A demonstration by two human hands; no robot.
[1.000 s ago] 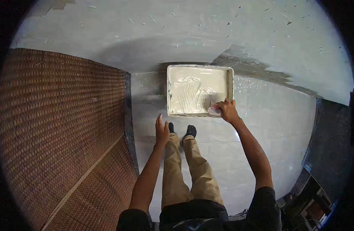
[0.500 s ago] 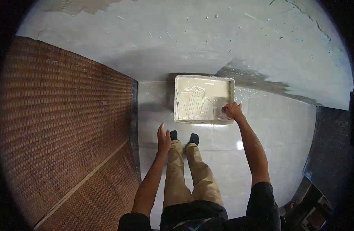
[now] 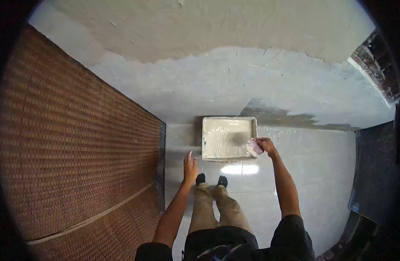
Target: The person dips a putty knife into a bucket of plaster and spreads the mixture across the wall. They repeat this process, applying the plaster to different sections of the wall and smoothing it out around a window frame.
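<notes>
A shallow rectangular tray [image 3: 203, 143] stands on the floor in front of my feet, against the base of the wall. Smooth cream-coloured paste [image 3: 239, 130] lies in it, with wavy ridges combed across its left part. My right hand [image 3: 264, 145] grips a small flat pinkish scraper [image 3: 254, 147] smeared with paste, held over the tray's right edge. Left of the tray, my left hand [image 3: 190, 168] hangs in the air with its fingers apart and nothing in them.
Ahead rises a wall [image 3: 200, 78], part pale grey, part beige, with a darker patch low down. A woven brown panel [image 3: 91, 139] borders the left side. Shiny tiles [image 3: 304, 165] cover the floor, and a dark panel [image 3: 373, 169] stands at the right.
My right hand has raised the scraper from the paste to the tray's right edge, showing its coated face. The view has tilted up, revealing more wall. My left hand stays open.
</notes>
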